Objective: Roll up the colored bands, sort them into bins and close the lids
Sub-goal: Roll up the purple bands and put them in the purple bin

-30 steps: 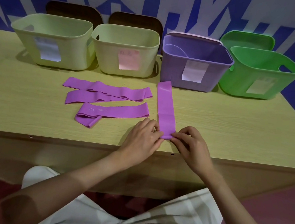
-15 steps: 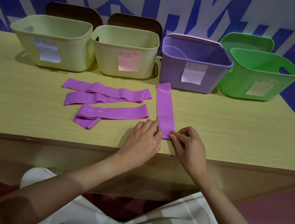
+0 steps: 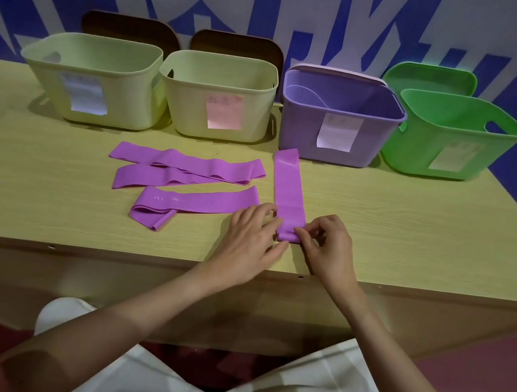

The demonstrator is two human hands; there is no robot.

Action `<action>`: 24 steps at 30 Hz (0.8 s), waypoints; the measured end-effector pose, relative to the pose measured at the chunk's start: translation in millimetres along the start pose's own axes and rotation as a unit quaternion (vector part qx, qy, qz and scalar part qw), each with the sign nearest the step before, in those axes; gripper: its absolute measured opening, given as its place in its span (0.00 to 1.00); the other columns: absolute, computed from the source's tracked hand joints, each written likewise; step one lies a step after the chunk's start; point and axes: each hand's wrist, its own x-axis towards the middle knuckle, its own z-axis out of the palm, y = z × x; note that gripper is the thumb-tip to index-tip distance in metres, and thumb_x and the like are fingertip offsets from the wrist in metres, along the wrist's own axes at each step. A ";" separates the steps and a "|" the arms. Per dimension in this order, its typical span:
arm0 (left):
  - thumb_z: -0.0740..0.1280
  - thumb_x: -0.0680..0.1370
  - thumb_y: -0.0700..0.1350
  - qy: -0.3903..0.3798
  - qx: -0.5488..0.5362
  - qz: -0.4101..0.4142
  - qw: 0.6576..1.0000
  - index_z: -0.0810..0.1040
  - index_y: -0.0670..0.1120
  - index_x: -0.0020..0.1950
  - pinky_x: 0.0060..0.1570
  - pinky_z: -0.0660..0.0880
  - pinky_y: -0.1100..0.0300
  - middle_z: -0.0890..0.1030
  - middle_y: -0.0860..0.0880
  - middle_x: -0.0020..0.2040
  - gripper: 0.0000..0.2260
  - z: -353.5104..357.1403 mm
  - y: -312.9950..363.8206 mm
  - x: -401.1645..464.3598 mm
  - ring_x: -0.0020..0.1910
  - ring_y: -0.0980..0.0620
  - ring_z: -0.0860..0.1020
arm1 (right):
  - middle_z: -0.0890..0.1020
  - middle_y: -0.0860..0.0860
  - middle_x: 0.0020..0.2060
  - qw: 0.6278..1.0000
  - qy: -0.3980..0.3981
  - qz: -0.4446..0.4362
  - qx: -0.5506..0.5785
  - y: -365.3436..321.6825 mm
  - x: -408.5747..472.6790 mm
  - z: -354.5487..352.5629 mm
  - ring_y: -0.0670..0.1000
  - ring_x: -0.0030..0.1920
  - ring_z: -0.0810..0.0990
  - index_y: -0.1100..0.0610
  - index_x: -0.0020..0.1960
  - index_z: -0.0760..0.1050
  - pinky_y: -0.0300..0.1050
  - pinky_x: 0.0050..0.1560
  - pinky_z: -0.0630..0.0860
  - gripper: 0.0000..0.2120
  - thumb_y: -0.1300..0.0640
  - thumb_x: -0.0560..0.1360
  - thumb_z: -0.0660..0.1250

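Both hands pinch the near end of the upright purple band (image 3: 289, 189) by the tabletop (image 3: 407, 232) front edge: left hand (image 3: 253, 240), right hand (image 3: 325, 247). First turn looks started, probably. Roll tight, edges square, toward the purple bin (image 3: 338, 134).

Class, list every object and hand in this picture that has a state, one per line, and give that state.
Band being rolled: flat, near end curled into a small roll.
Three other purple bands: unrolled, lying loose, overlapping.
Left hand: fingers on the roll's left end.
Right hand: pinching the roll's right end.
Two pale bins: open, lids behind.
Purple bin: open.
Green bin: open, lid behind.
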 end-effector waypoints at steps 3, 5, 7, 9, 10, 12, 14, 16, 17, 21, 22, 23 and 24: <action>0.70 0.75 0.52 0.023 -0.049 0.007 0.999 0.76 0.45 0.57 0.54 0.70 0.55 0.74 0.49 0.55 0.15 -0.3 -4.6 5.0 0.55 0.51 0.72 | 0.73 0.48 0.36 1.000 0.001 0.003 0.004 2.1 4.0 0.4 0.45 0.37 0.71 0.55 0.38 0.77 0.32 0.38 0.64 0.07 0.55 0.72 0.74; 0.73 0.73 0.49 0.026 -0.070 0.017 0.997 0.76 0.45 0.52 0.49 0.71 0.56 0.76 0.50 0.49 0.12 -1.4 -4.2 6.1 0.49 0.51 0.72 | 0.74 0.49 0.36 1.000 0.001 0.003 0.005 3.5 6.0 0.8 0.46 0.37 0.71 0.54 0.38 0.76 0.33 0.38 0.64 0.08 0.55 0.71 0.74; 0.73 0.73 0.45 0.031 -0.078 0.023 0.996 0.77 0.45 0.50 0.47 0.72 0.56 0.78 0.50 0.47 0.09 -1.6 -2.4 6.1 0.48 0.51 0.73 | 0.75 0.50 0.36 1.000 0.001 0.004 0.008 3.8 7.8 1.3 0.47 0.37 0.72 0.54 0.38 0.77 0.34 0.38 0.65 0.08 0.55 0.71 0.74; 0.72 0.74 0.44 0.037 -0.082 0.019 0.996 0.78 0.44 0.50 0.47 0.73 0.56 0.79 0.49 0.47 0.08 -1.0 -1.5 6.6 0.48 0.50 0.75 | 0.75 0.49 0.35 1.000 0.001 0.008 0.010 3.3 9.8 2.2 0.47 0.37 0.72 0.55 0.38 0.78 0.36 0.38 0.65 0.07 0.55 0.71 0.74; 0.72 0.74 0.44 0.038 -0.081 0.017 0.996 0.79 0.44 0.50 0.47 0.73 0.56 0.79 0.49 0.47 0.07 -0.4 -1.4 6.9 0.47 0.50 0.75 | 0.74 0.49 0.35 1.000 0.003 0.008 0.009 3.1 10.9 2.6 0.46 0.37 0.71 0.55 0.38 0.78 0.37 0.37 0.65 0.07 0.55 0.71 0.74; 0.71 0.75 0.44 0.037 -0.075 0.016 0.996 0.79 0.43 0.50 0.46 0.73 0.57 0.79 0.48 0.46 0.07 0.3 -1.2 7.2 0.47 0.50 0.75 | 0.75 0.48 0.34 1.000 0.006 -0.001 0.005 2.5 12.6 2.4 0.47 0.36 0.71 0.55 0.38 0.78 0.37 0.37 0.64 0.07 0.55 0.71 0.74; 0.71 0.75 0.43 0.038 -0.068 0.015 0.997 0.79 0.43 0.50 0.45 0.73 0.57 0.79 0.48 0.46 0.06 0.0 0.0 7.0 0.47 0.50 0.75 | 0.75 0.46 0.33 1.000 0.007 -0.027 -0.011 1.3 12.0 0.3 0.47 0.37 0.71 0.55 0.38 0.78 0.34 0.37 0.63 0.07 0.54 0.72 0.74; 0.70 0.76 0.43 0.043 -0.069 0.007 0.997 0.79 0.43 0.50 0.44 0.73 0.57 0.79 0.48 0.46 0.06 -0.7 1.4 7.1 0.47 0.51 0.75 | 0.77 0.45 0.33 0.998 -0.001 -0.063 -0.025 0.8 9.5 -3.4 0.47 0.38 0.71 0.55 0.39 0.79 0.32 0.37 0.64 0.07 0.53 0.72 0.74; 0.70 0.76 0.44 0.044 -0.075 -0.001 0.996 0.79 0.43 0.51 0.44 0.73 0.58 0.79 0.48 0.46 0.06 -1.2 1.9 7.5 0.47 0.51 0.75 | 0.78 0.45 0.34 0.996 -0.008 -0.081 -0.026 1.6 8.0 -5.9 0.46 0.38 0.71 0.54 0.39 0.80 0.34 0.37 0.65 0.07 0.53 0.72 0.74; 0.69 0.76 0.45 0.042 -0.095 -0.022 0.994 0.80 0.43 0.52 0.45 0.73 0.58 0.80 0.48 0.46 0.07 -0.8 2.0 9.6 0.47 0.51 0.74 | 0.81 0.46 0.39 0.992 -0.070 -0.105 -0.011 11.2 7.8 -16.9 0.47 0.43 0.74 0.54 0.45 0.82 0.36 0.40 0.70 0.08 0.52 0.69 0.76; 0.69 0.77 0.45 0.044 -0.095 -0.023 0.994 0.80 0.43 0.52 0.46 0.73 0.58 0.80 0.48 0.46 0.07 -0.6 2.2 9.8 0.47 0.51 0.74 | 0.81 0.46 0.40 0.991 -0.086 -0.104 -0.010 13.3 8.7 -18.8 0.48 0.44 0.74 0.54 0.47 0.82 0.36 0.41 0.70 0.09 0.54 0.69 0.76; 0.69 0.77 0.45 0.045 -0.094 -0.025 0.994 0.80 0.43 0.52 0.46 0.73 0.58 0.80 0.48 0.46 0.07 -0.6 2.5 9.9 0.47 0.51 0.74 | 0.81 0.46 0.42 0.990 -0.095 -0.107 -0.012 14.8 9.9 -19.9 0.48 0.45 0.74 0.54 0.48 0.82 0.36 0.42 0.70 0.09 0.55 0.69 0.76; 0.69 0.76 0.45 0.047 -0.090 -0.024 0.994 0.80 0.43 0.52 0.45 0.73 0.58 0.79 0.48 0.46 0.07 -0.9 3.0 9.9 0.47 0.51 0.74 | 0.80 0.47 0.42 0.989 -0.096 -0.111 -0.014 15.6 11.1 -20.1 0.49 0.46 0.74 0.55 0.49 0.82 0.37 0.43 0.70 0.09 0.56 0.69 0.76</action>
